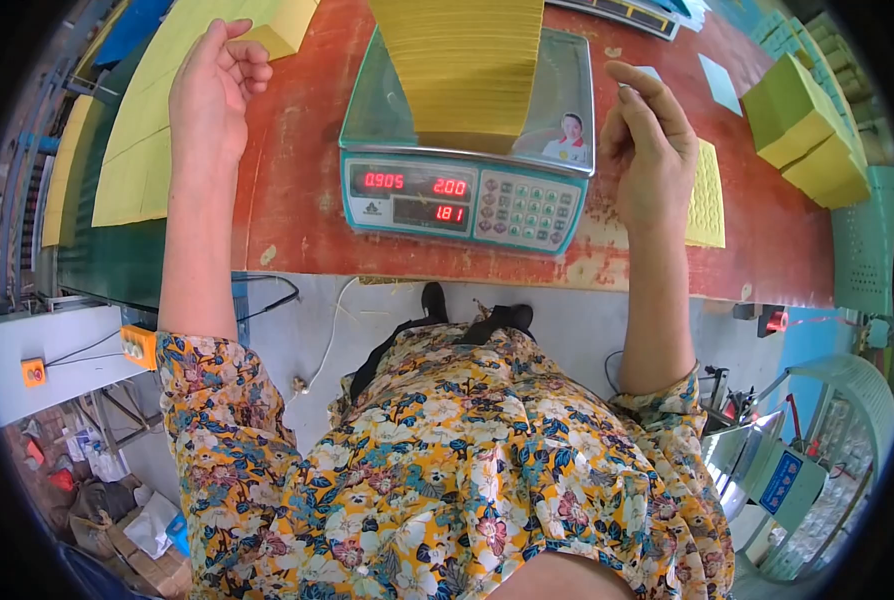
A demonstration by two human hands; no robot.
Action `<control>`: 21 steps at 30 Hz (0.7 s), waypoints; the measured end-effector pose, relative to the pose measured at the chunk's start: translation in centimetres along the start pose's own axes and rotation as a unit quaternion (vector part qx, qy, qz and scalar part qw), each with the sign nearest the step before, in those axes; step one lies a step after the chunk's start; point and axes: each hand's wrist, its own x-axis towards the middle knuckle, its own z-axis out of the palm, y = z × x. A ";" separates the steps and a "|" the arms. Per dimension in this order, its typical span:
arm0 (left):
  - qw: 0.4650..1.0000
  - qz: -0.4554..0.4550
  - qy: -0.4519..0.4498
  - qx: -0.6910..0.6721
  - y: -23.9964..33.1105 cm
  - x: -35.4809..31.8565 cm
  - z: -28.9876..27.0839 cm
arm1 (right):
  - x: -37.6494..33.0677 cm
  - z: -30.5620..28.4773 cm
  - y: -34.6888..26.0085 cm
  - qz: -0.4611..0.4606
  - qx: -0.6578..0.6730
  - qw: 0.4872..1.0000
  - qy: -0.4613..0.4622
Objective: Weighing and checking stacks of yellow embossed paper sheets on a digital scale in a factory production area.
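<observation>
Yellow stack [467, 75] set on lit scale [369, 122], not yet removed; left hand [212, 95] fingers loosely curled, right hand [654, 140] fingers bunched, contents unclear.

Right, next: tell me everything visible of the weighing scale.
The weighing scale is boxy and looks like teal plastic, with a broad, shiny pan on top. Its front panel has a display with lit red digits on the left and a button keypad on the right. It sits on the worn red table, bearing a yellow stack. Neither the left hand nor the right hand appears to touch it.
</observation>
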 end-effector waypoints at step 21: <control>0.988 -0.080 -0.106 0.080 5.5 3.3 5.1 | -0.7 -0.5 0.9 -0.002 0.071 0.997 0.040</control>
